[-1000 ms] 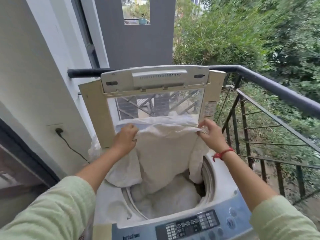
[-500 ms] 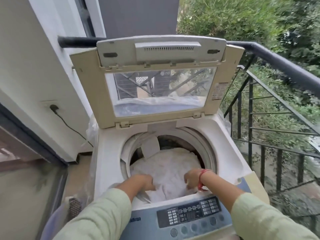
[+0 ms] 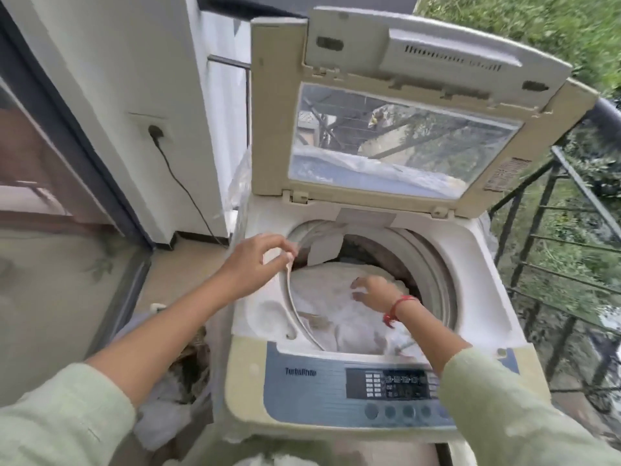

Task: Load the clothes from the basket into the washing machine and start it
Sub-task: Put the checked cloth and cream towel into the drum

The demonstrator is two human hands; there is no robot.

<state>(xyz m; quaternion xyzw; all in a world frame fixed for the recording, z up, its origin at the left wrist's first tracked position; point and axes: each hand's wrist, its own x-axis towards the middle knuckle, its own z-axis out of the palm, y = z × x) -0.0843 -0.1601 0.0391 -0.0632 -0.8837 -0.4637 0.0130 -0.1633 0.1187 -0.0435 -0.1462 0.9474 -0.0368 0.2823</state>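
Observation:
The top-loading washing machine (image 3: 484, 264) stands with its lid (image 3: 268, 129) raised. White cloth (image 3: 322, 297) fills the drum. My right hand (image 3: 376, 292) reaches into the drum, its spread fingers resting on the cloth. Over the drum's left rim hovers my left hand (image 3: 255, 260), fingers loosely curled, holding nothing. The control panel (image 3: 389, 383) runs along the machine's front edge, partly covered by my right sleeve. Left of the machine, under my left arm, more clothes (image 3: 164, 412) lie in the basket, mostly hidden.
A metal railing (image 3: 551, 210) runs close along the machine's right side, with greenery beyond. A black power cord (image 3: 181, 186) hangs from a wall socket (image 3: 155, 131) on the white wall to the left. A glass door frame lies further left.
Both hands lowered the raised white cloth into the drum. Since then my left hand has lifted out to the left rim, while my right hand stays on the cloth.

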